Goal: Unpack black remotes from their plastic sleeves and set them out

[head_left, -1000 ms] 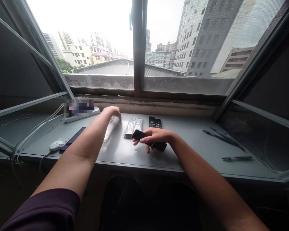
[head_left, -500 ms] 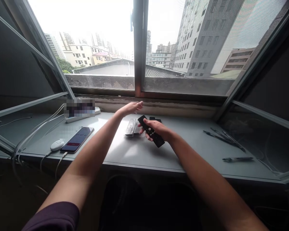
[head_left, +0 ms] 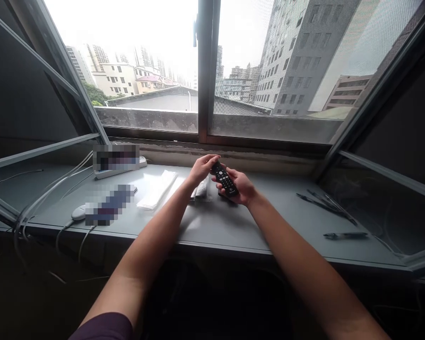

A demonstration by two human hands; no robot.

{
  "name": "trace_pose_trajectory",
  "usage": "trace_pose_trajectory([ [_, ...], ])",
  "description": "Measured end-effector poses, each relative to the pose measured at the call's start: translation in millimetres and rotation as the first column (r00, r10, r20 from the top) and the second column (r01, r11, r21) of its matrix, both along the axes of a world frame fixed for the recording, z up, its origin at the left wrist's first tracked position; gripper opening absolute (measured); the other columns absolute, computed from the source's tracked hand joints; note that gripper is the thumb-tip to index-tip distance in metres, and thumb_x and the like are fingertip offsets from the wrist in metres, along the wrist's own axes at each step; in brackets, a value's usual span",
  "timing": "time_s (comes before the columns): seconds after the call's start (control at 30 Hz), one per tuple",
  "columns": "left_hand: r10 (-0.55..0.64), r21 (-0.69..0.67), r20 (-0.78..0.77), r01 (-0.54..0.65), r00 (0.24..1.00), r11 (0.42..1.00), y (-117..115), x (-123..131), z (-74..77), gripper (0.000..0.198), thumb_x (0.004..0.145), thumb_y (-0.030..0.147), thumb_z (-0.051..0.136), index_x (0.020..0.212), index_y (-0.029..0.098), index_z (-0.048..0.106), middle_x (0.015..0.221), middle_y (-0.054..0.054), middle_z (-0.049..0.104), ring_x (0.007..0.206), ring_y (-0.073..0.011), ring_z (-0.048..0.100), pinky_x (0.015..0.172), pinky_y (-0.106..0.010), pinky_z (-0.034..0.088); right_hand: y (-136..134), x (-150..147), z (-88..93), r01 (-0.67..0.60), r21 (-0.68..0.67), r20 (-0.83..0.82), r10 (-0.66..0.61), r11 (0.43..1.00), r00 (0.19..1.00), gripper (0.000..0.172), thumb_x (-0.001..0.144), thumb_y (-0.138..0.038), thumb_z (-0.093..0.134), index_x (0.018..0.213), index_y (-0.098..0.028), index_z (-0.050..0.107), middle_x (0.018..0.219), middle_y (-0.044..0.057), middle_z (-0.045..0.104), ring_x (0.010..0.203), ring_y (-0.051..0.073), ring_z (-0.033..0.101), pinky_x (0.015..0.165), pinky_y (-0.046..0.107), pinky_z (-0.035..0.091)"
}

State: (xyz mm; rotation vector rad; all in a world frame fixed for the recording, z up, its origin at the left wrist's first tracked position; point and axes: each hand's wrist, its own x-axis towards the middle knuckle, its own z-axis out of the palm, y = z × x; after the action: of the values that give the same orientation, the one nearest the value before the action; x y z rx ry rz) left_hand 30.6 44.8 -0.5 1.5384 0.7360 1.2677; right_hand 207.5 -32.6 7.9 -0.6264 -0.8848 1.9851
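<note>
A black remote control (head_left: 226,182) with light buttons is held above the desk, tilted with its far end to the left. My right hand (head_left: 243,186) is wrapped round its lower right side. At the far end my left hand (head_left: 202,169) is closed, its fingers pinching the remote's top. Below the hands lies a clear plastic packet (head_left: 201,191), partly covered by my left arm. A dark object (head_left: 230,201) lies on the desk under the remote, mostly hidden, its kind unclear.
White folded sheets (head_left: 157,191) lie left of my left arm. Farther left are a pixelated phone (head_left: 109,205), a white round charger (head_left: 78,213), cables and a white power strip (head_left: 141,163). Several pens (head_left: 345,235) lie on the right of the desk (head_left: 286,226). Metal frames flank both sides.
My left hand has come down to the right and closed on the remote's far end. My right hand has turned the remote more upright. White sheets now show left of my left arm.
</note>
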Motion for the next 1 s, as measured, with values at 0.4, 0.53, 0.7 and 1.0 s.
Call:
trace_pose_trajectory([
  [0.4, 0.478, 0.393, -0.326, -0.343, 0.816, 0.853, -18, -15, -14.7, 0.043, 0.115, 0.051, 0.043, 0.11, 0.023, 0.076, 0.094, -0.008, 0.084, 0.091, -0.0233, 0.078, 0.09, -0.032, 0.055, -4, 8, 9.6, -0.046, -0.197, -0.216, 0.002, 0.979, 0.976, 0.041, 0.106, -0.024, 0.039, 0.139, -0.011, 0.06, 0.085, 0.005, 0.064, 0.053, 0.012, 0.049, 0.037, 0.015, 0.046],
  [0.53, 0.53, 0.537, -0.458, -0.253, 0.714, 0.805, -27, -13, -13.0, 0.035, 0.114, 0.038, 0.045, 0.103, 0.024, 0.076, 0.095, -0.009, 0.083, 0.091, -0.0246, 0.077, 0.089, -0.032, 0.052, -4, 6, 9.9, -0.027, -0.195, -0.219, -0.017, 0.98, 0.976, 0.04, 0.112, -0.029, 0.035, 0.136, -0.011, 0.062, 0.083, 0.004, 0.063, 0.053, 0.011, 0.05, 0.039, 0.015, 0.047],
  [0.7, 0.522, 0.551, -0.446, -0.236, 0.727, 0.801, -27, -12, -13.9, 0.035, 0.115, 0.037, 0.046, 0.098, 0.024, 0.074, 0.093, -0.007, 0.083, 0.086, -0.0232, 0.076, 0.084, -0.031, 0.051, -6, 3, 9.0, 0.055, -0.087, -0.207, -0.072, 0.995, 0.976, 0.033, 0.118, -0.039, 0.047, 0.132, -0.015, 0.065, 0.085, 0.003, 0.067, 0.062, 0.013, 0.062, 0.045, 0.017, 0.054],
  [1.0, 0.563, 0.593, -0.45, -0.239, 0.693, 0.769, -27, -12, -16.5, 0.025, 0.11, 0.026, 0.054, 0.099, 0.023, 0.077, 0.094, -0.005, 0.084, 0.086, -0.0218, 0.077, 0.08, -0.03, 0.05, -6, 2, 8.1, 0.063, -0.058, -0.217, -0.074, 0.996, 0.973, 0.04, 0.12, -0.038, 0.034, 0.133, -0.017, 0.066, 0.101, 0.012, 0.08, 0.076, 0.019, 0.073, 0.059, 0.025, 0.065],
])
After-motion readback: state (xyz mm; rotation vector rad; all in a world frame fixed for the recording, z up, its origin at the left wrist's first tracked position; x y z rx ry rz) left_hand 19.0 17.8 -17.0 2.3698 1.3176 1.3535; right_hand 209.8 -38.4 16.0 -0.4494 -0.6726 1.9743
